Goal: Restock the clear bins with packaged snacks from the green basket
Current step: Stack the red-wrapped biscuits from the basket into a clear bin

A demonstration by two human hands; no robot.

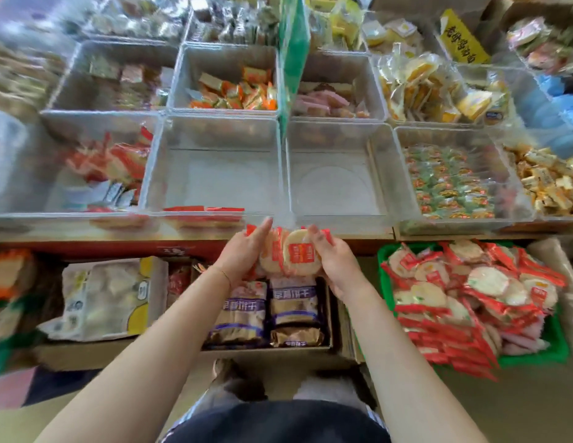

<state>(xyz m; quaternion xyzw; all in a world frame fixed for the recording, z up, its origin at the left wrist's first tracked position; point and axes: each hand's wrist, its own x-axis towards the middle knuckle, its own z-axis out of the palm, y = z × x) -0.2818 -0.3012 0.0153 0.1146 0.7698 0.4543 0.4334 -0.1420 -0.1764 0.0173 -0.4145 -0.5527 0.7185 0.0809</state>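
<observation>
- A stack of rice cracker packs (290,254) is held upright between both hands, just below the front rim of the two bare clear bins (336,183).
- The left hand (243,251) presses the stack's left side with fingers nearly straight; the right hand (334,259) curls round its right side, so the pair clamps the packs rather than one hand gripping.
- Right of the stack, the green basket (385,276) is heaped high with the same red-edged packs.
- Progress looks early: the bin left of the stack's top has only a few packs (203,210) along its front wall, the bin (336,183) beside it holds none, and most stock remains in the basket.
- Next seems to be lifting the stack over the rim.
</observation>
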